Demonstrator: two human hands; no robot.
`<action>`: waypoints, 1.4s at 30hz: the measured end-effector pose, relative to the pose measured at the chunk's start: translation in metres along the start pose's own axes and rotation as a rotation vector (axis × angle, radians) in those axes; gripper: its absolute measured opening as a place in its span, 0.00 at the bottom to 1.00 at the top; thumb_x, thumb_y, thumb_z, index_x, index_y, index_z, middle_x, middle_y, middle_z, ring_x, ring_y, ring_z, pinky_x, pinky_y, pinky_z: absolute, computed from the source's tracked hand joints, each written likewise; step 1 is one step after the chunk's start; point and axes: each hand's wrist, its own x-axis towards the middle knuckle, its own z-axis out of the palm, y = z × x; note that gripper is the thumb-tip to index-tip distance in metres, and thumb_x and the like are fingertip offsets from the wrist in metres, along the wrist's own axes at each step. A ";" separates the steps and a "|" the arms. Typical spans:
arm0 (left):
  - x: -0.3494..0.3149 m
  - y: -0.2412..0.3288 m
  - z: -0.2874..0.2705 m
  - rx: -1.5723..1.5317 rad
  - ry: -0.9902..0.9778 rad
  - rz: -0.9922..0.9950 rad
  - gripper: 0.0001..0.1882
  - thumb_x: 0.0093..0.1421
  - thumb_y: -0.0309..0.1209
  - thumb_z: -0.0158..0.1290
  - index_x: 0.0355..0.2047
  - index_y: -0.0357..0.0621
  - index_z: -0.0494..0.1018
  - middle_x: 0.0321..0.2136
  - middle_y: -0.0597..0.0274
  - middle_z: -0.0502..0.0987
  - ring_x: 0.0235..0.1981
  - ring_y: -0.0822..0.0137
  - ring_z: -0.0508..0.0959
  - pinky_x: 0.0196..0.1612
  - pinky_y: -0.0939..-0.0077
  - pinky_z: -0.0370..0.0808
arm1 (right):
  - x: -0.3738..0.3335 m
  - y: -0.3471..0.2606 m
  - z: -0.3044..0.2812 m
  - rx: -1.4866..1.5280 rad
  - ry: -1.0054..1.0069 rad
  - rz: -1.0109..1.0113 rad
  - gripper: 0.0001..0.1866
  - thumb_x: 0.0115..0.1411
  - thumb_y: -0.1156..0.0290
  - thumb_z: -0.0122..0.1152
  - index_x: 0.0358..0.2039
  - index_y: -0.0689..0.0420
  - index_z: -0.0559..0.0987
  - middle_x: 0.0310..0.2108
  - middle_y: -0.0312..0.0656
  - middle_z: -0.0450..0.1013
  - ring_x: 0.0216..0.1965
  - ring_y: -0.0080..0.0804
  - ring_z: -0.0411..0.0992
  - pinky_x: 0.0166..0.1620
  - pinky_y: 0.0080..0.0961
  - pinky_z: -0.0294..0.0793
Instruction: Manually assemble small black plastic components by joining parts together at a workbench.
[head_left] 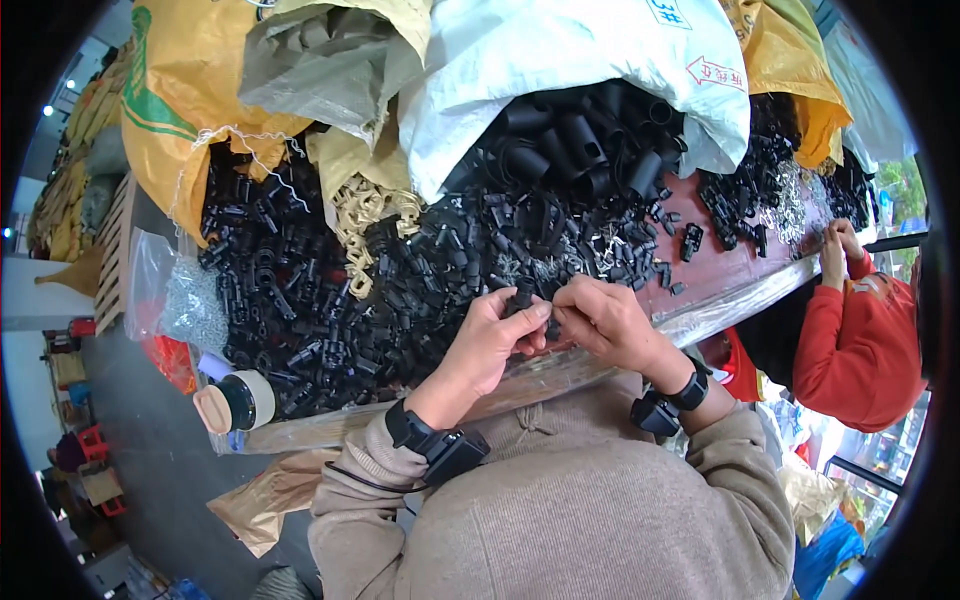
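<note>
Above the table's near edge, my left hand [482, 348] pinches a small black plastic part [523, 295] between thumb and fingers. Close beside it, my right hand [612, 322] has its fingertips pressed together near the same part; whatever they grip is hidden. Beyond both hands spreads a heap of small black plastic parts [440, 262]. Little silvery metal pieces [545, 268] lie among them just past my fingers. Larger black tubes [570, 145] spill from the mouth of a white woven sack [560, 50].
Gold-coloured metal pieces [358, 215] pour from a tan bag. A clear bag of small silvery pieces [195, 305] and a jar with a pale lid band [245, 400] stand at the left edge. At right, a co-worker in a red sleeve [835, 340] reaches onto the reddish tabletop [700, 275].
</note>
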 end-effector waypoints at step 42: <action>0.006 -0.009 -0.015 -0.072 -0.193 -0.176 0.17 0.57 0.33 0.44 0.45 0.38 0.63 0.35 0.64 0.71 0.32 0.76 0.71 0.33 0.86 0.66 | 0.001 0.001 -0.001 -0.209 -0.069 0.041 0.06 0.36 0.75 0.60 0.18 0.57 0.72 0.33 0.37 0.65 0.38 0.36 0.63 0.39 0.30 0.59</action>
